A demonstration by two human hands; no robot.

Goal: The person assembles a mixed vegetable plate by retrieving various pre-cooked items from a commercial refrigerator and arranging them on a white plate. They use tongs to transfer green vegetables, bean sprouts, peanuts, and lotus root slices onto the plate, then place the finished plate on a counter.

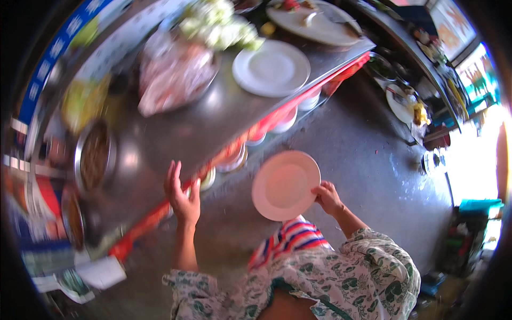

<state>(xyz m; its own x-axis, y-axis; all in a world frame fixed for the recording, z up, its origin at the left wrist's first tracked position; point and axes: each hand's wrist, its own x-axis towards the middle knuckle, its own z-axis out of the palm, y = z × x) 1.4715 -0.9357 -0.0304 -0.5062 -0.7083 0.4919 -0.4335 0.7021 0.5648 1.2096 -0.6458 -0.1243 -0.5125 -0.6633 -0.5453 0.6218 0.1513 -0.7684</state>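
Below counter edge | plate (285, 184) in right hand (326, 197) | left hand (181, 195) on counter (176, 133)

A long steel worktop (176, 133) runs from the lower left up toward the top, its front edge trimmed in red (277, 114). Under it a shelf (288, 120) carries stacked bowls. The floor (368, 160) is grey concrete, worn and shiny in patches. Across the aisle, a second counter (410, 58) curves along the upper right. Strong daylight pours in from an opening (480, 154) at the right, washing out that side. A blue banner (58, 48) lines the wall at the upper left.
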